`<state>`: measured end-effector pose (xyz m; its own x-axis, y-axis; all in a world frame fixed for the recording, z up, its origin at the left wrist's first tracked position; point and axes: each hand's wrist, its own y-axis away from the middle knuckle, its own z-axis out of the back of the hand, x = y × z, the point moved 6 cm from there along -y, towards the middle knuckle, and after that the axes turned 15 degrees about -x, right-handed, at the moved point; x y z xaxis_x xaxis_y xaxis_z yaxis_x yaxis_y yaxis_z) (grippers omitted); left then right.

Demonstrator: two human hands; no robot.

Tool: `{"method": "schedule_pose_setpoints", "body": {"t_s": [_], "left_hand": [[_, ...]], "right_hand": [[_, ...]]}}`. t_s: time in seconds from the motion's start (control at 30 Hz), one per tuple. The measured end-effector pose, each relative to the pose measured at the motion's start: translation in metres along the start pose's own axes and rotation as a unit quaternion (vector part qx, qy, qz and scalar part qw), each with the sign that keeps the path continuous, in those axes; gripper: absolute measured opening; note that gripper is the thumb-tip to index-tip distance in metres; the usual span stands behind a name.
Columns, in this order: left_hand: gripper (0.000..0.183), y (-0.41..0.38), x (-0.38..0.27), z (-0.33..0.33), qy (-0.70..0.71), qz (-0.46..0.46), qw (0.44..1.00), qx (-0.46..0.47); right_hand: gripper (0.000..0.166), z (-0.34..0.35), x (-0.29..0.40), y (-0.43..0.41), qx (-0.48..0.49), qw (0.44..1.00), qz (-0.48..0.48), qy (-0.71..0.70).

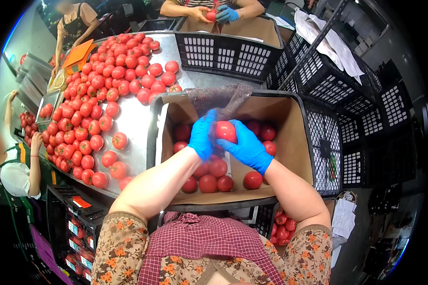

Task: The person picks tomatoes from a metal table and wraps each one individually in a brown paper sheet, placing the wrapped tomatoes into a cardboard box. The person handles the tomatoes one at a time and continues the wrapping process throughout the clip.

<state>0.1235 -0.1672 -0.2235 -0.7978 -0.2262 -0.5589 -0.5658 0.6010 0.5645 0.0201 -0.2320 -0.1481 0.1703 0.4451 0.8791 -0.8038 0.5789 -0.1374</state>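
Observation:
Both my hands wear blue gloves and meet above a black plastic crate [308, 142] lined with brown paper [289, 117]. In my right hand [248, 146] is a red tomato [225, 131], gripped between thumb and fingers. My left hand [202, 137] is at the tomato's left side, with blurred dark cloth or netting by its fingers; whether it grips either one I cannot tell. That dark, speckled material [217, 99] drapes over the crate's far rim. Below my hands several tomatoes [208, 183] lie in the crate, some hidden by my hands and forearms.
Left, a metal table [128, 117] bears a large heap of tomatoes [92, 89] and an orange bin [79, 53]. Beyond my crate, a co-worker's hands hold a tomato over another black crate [228, 53]. Stacked black crates [328, 78] stand right. Two more people are at left.

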Motion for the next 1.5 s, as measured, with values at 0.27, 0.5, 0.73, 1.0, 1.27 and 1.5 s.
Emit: {"method": "schedule_pose_setpoints", "body": {"t_s": [0.27,0.5,0.73,1.0,1.27,1.5], "left_hand": [[0.032,0.026,-0.020,-0.028,-0.428,-0.457,0.779,0.036],[0.032,0.010,-0.026,-0.020,-0.230,-0.313,0.920,0.047],[0.044,0.017,-0.001,-0.015,0.116,0.059,0.990,0.060],[0.049,0.022,0.012,-0.026,0.147,0.119,0.981,0.050],[0.056,0.038,-0.013,-0.027,0.058,0.063,0.991,0.104],[0.040,0.017,-0.026,-0.019,0.045,-0.112,0.989,0.087]], "right_hand": [[0.044,-0.001,-0.021,-0.004,0.001,1.000,-0.008,0.001],[0.047,0.003,-0.014,-0.002,-0.052,0.999,0.006,0.004],[0.056,0.005,0.000,-0.001,-0.100,0.964,-0.041,-0.245],[0.065,0.025,0.015,-0.007,-0.146,0.979,0.134,0.035],[0.084,0.020,0.020,-0.002,-0.126,0.977,0.084,0.153],[0.094,0.001,0.001,-0.002,-0.073,0.985,-0.036,-0.150]]}}
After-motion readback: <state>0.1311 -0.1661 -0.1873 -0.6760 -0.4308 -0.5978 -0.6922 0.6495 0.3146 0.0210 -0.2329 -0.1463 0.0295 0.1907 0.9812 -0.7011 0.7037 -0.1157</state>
